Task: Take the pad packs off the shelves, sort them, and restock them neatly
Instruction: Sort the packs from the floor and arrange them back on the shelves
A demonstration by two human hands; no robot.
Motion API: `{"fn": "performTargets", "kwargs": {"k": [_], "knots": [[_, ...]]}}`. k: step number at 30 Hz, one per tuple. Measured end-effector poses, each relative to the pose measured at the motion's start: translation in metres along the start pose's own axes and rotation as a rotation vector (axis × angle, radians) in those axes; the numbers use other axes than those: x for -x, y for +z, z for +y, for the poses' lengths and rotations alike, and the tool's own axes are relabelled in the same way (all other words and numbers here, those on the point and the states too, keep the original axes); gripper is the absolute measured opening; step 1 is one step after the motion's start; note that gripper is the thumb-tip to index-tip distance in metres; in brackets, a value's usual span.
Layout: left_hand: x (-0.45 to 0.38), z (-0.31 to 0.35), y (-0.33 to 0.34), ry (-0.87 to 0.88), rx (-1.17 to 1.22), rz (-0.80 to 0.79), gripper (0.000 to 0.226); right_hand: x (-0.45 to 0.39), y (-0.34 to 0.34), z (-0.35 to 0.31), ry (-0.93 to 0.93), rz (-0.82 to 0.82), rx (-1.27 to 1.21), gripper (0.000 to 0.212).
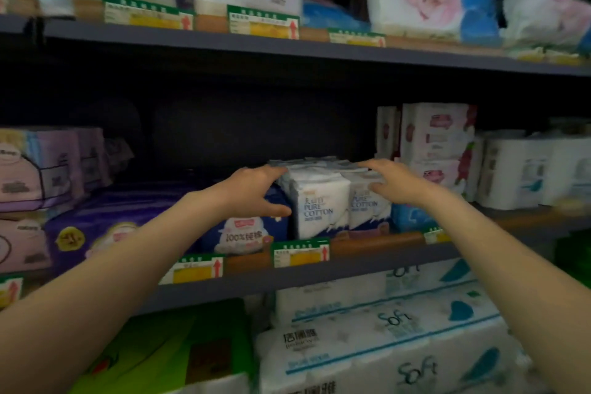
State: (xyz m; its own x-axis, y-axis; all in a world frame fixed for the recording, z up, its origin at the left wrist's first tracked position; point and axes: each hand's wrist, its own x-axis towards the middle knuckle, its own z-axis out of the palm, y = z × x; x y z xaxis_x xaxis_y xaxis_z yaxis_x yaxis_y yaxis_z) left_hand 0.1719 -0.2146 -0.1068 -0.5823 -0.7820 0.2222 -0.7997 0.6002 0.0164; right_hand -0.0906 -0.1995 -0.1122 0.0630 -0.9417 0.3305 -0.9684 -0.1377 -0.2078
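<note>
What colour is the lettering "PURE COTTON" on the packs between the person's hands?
Dark blue on white PURE COTTON packs, clearest in the head view.

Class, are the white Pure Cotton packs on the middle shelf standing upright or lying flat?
Upright: the Pure Cotton packs stand on end, their labels facing out, between the left hand and right hand.

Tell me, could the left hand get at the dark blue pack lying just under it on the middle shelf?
Probably yes. The left hand sits right above the dark blue pack, nothing lies between them, though it now grips the Pure Cotton packs.
</note>
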Motion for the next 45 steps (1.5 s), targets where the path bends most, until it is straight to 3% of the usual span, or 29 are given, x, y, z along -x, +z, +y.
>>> {"fn": "performTargets", "kwargs": {"k": [7, 15, 18, 24, 29, 34, 38, 41, 45], "knots": [[-0.034, 0.053, 0.012, -0.104, -0.181, -0.063, 0.086, 0.005, 0.001, 0.060, -0.059, -0.023, -0.051, 0.063], [-0.052, 0.059, 0.027, -0.268, -0.308, -0.108, 0.100, -0.030, 0.014, 0.060, -0.196, -0.139, 0.057, 0.100], [-0.057, 0.059, 0.038, -0.308, -0.364, -0.030, 0.102, -0.043, 0.022, 0.058, -0.219, -0.180, -0.097, 0.098], [-0.065, 0.060, 0.052, -0.430, -0.399, 0.066, 0.096, -0.051, 0.027, 0.062, -0.268, -0.117, -0.104, 0.095], [-0.078, 0.059, 0.054, -0.490, -0.381, 0.054, 0.095, -0.049, 0.040, 0.059, -0.230, -0.083, -0.054, 0.105], [-0.086, 0.060, 0.053, -0.519, -0.402, -0.001, 0.097, -0.045, 0.050, 0.049, -0.167, 0.021, 0.060, 0.101], [-0.085, 0.070, 0.047, -0.551, -0.441, -0.048, 0.105, -0.048, 0.050, 0.046, -0.148, -0.010, 0.032, 0.099], [-0.091, 0.089, 0.050, -0.463, -0.435, -0.046, 0.113, -0.047, 0.050, 0.046, -0.162, -0.010, 0.043, 0.098], [-0.100, 0.096, 0.060, -0.388, -0.350, -0.011, 0.112, -0.052, 0.030, 0.062, -0.263, -0.199, -0.018, 0.104]]}}
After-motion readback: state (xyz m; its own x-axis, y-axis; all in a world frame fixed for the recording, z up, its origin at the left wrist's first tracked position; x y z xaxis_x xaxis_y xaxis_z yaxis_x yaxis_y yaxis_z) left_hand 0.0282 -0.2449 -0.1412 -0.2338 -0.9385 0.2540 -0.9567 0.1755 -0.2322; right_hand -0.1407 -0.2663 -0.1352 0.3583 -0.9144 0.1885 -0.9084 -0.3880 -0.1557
